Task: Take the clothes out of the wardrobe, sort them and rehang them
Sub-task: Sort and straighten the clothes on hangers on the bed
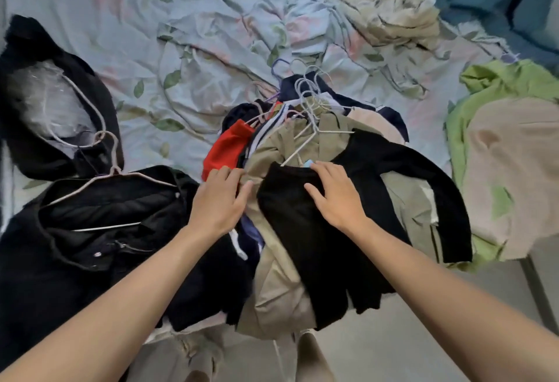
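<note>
The bed (pixel 127 33) fills most of the view, spread with a pale blue sheet printed with leaves, rumpled toward the far right where a cream blanket (pixel 384 3) lies bunched. On the left of it sit my black coats (pixel 90 230), two heaped together with pale wire hangers still in their collars. On the right lies a green garment (pixel 496 79) with a beige top (pixel 514 170) spread over it. In the middle, right in front of me, is the pile of clothes (pixel 287 145) on hangers: an olive jacket (pixel 278 285) hanging over the near edge of the bed, a red piece (pixel 225 147) on the pile's left side, dark and striped things beneath, and a black sweater (pixel 317 245) draped on top with one sleeve curving off to the right. A cluster of wire hangers (pixel 308 97) sticks out at the pile's far end.

Both my forearms reach forward from the near corners. My left hand (pixel 219 200) rests on the olive fabric just beside the red piece, fingers loosely bent and gripping nothing that I can see. My right hand (pixel 335 194) lies flat and spread on the black sweater, fingertips (pixel 320 167) at its collar, thumb pointing left; it presses the cloth rather than clutching it
</note>
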